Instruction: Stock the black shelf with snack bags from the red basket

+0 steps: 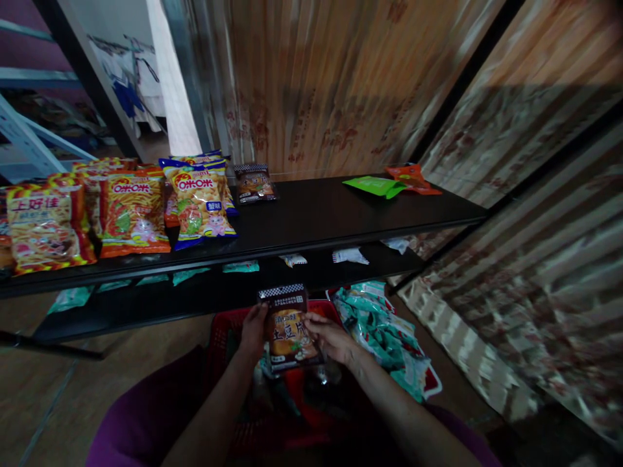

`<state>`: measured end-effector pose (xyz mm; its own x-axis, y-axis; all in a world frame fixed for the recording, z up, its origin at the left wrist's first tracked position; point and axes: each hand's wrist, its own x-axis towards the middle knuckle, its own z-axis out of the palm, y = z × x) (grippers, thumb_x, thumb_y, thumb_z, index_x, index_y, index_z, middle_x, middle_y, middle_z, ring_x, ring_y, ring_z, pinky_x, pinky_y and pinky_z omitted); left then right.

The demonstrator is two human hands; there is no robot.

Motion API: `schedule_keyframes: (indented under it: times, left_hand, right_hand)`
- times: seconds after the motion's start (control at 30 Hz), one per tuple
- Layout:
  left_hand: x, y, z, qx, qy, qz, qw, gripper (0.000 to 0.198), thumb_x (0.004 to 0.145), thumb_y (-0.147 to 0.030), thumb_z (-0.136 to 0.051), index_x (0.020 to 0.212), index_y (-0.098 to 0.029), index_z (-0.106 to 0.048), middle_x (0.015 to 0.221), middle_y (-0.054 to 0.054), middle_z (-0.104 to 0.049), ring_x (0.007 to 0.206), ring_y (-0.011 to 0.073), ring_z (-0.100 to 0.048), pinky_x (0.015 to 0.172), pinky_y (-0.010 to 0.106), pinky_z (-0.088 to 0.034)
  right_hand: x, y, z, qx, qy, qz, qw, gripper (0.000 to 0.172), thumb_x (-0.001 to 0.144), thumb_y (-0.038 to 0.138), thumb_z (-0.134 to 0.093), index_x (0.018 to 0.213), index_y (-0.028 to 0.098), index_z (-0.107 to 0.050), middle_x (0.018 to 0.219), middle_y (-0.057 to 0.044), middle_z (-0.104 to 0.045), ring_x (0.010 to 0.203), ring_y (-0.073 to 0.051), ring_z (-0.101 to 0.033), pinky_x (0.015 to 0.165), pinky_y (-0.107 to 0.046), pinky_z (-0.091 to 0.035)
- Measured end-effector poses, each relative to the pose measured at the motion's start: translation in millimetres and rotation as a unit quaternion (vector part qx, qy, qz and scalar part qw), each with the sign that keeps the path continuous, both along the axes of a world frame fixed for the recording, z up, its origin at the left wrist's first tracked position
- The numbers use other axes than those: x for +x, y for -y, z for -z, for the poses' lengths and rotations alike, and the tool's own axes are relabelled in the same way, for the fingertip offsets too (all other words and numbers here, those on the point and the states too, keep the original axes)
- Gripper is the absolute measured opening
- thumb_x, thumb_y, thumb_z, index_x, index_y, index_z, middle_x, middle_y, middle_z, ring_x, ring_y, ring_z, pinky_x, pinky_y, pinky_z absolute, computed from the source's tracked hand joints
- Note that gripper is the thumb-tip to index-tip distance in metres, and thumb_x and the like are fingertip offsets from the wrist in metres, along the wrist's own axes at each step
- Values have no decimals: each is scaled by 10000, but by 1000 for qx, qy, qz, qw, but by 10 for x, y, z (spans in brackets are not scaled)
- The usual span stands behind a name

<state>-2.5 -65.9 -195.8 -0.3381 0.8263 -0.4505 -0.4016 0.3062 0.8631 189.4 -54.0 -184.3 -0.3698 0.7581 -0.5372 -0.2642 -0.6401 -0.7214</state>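
Observation:
A brown bag of potato chips [291, 327] with a checkered top edge is held upright between my two hands, front facing me. My left hand [254, 332] grips its left side, and my right hand [331, 334] pinches the right side. Beneath them is a red basket [228, 321] with several packets inside, partly hidden by my arms and the bag. On the shelf [316, 217] ahead, a similar brown bag [254, 183] stands beside a blue and yellow snack bag [200, 201].
Orange snack bags [136, 211] and red-yellow bags [48, 227] fill the shelf's left end. A green packet [374, 187] and an orange packet [413, 178] lie at its right. The lower shelf [160, 305] bears several small packets. A second basket [432, 383] holds teal packets [379, 331]. Curtains hang behind.

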Motion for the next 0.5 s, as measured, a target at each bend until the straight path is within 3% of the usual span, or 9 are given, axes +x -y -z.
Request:
schedule_keyframes:
  times: [0.13, 0.23, 0.33, 0.5]
  left_hand:
    - [25, -84, -242, 12, 59, -26, 998, 429, 549, -508, -762, 756, -181, -577, 577, -56, -576, 458, 90, -519, 478, 226, -430]
    - [83, -80, -397, 32, 65, -25, 997, 426, 516, -472, -783, 750, -172, -592, 580, -60, -579, 459, 71, -486, 461, 199, -388]
    - [152, -59, -489, 42, 60, -24, 997, 407, 490, -447, -796, 718, -162, -616, 644, -36, -622, 546, 81, -532, 530, 201, -424]
    - [166, -46, -581, 25, 29, -32, 999, 424, 508, -508, -776, 746, -175, -664, 647, -26, -644, 530, 94, -534, 521, 218, -421]
  right_hand:
    - [-33, -50, -132, 45, 0, 36, 998, 364, 577, 330, -840, 884, 228, -673, 896, -2, -705, 818, -135, -654, 769, -266, -493]
    - [-18, -164, -212, 66, 5, 102, 993, 394, 595, 390, -826, 937, 254, -688, 979, -9, -715, 882, -138, -655, 780, -259, -490]
    - [4, -282, -269, 61, 10, 142, 988, 362, 551, 392, -847, 841, 232, -700, 892, -12, -731, 812, -142, -661, 727, -255, -498]
    - [-29, -372, -324, 77, -2, 159, 984, 311, 558, 372, -843, 776, 198, -704, 790, -20, -737, 716, -143, -662, 703, -266, -510]
